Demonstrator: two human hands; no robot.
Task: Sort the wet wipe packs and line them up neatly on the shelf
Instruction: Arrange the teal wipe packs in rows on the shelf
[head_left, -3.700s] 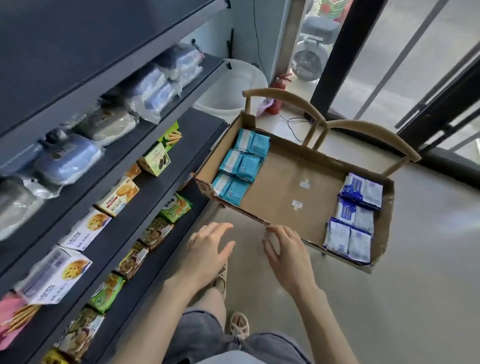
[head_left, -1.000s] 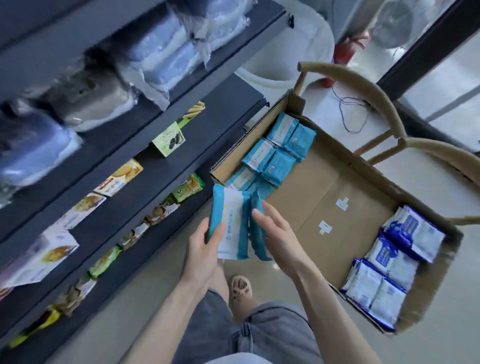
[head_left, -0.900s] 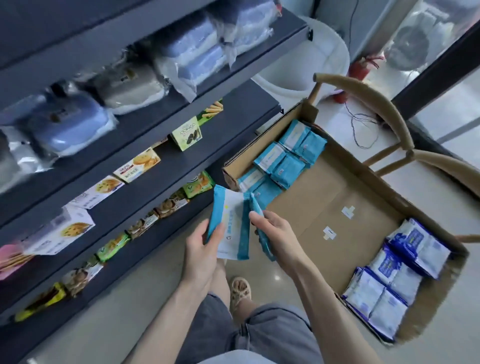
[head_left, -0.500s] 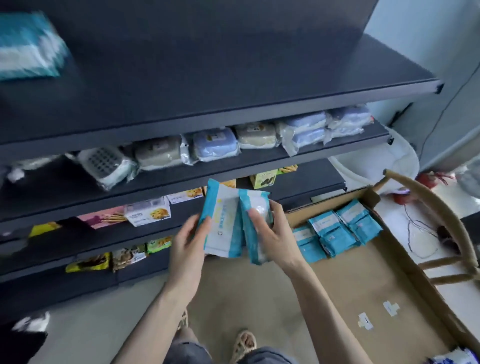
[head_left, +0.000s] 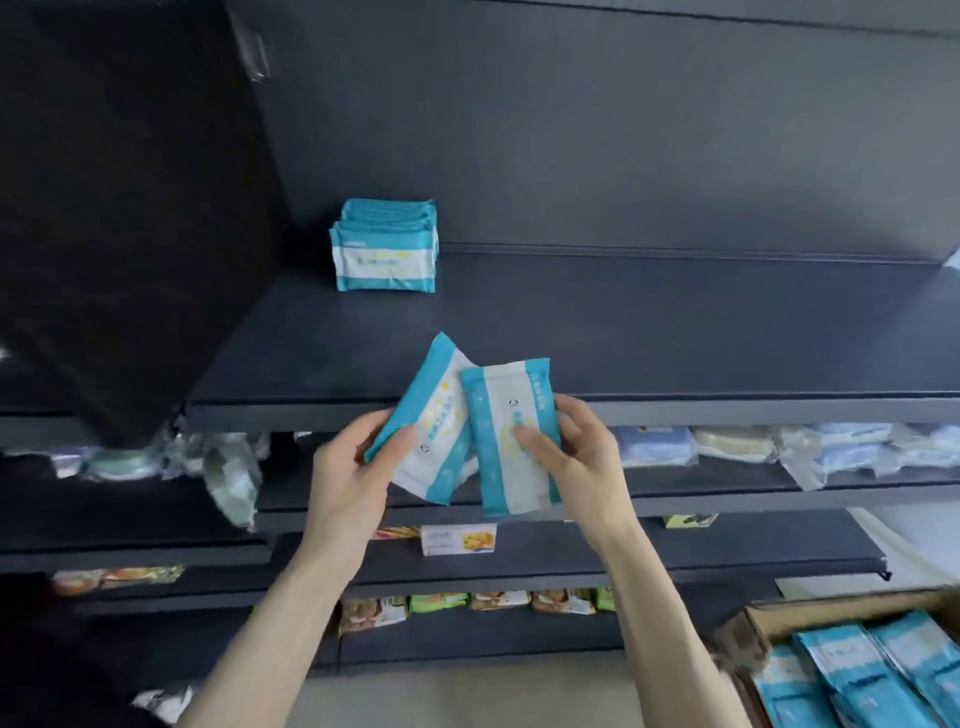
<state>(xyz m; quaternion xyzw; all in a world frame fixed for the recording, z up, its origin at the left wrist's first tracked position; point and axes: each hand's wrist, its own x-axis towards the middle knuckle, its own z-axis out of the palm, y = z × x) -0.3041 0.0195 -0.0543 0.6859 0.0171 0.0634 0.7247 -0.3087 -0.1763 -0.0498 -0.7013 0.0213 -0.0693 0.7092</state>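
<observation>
Teal-and-white wet wipe packs sit one in each hand, held up in front of the near lip of the dark shelf (head_left: 675, 332). The left hand (head_left: 353, 483) grasps the tilted pack (head_left: 428, 410) by its lower left edge, thumb laid on the face and fingers curled behind, so the pack's top leans to the right. The right hand (head_left: 582, 462) clasps the upright pack (head_left: 506, 467), thumb pressed on the printed front and fingers wrapped round the right edge. The upright pack overlaps the right side of the tilted one, and the two touch.

Far back on the shelf's left part, against the rear panel, the shelved packs (head_left: 384, 249) stand on edge in a tight row, one behind another, well apart from the hands.

At the near right corner a cardboard box (head_left: 769, 618) holds more boxed packs (head_left: 872, 675) of the same teal kind. Plastic-wrapped bundles (head_left: 737, 441) lie on the shelf below, with a small snack carton (head_left: 457, 539) and a line of snack packets (head_left: 498, 600) lower still.
</observation>
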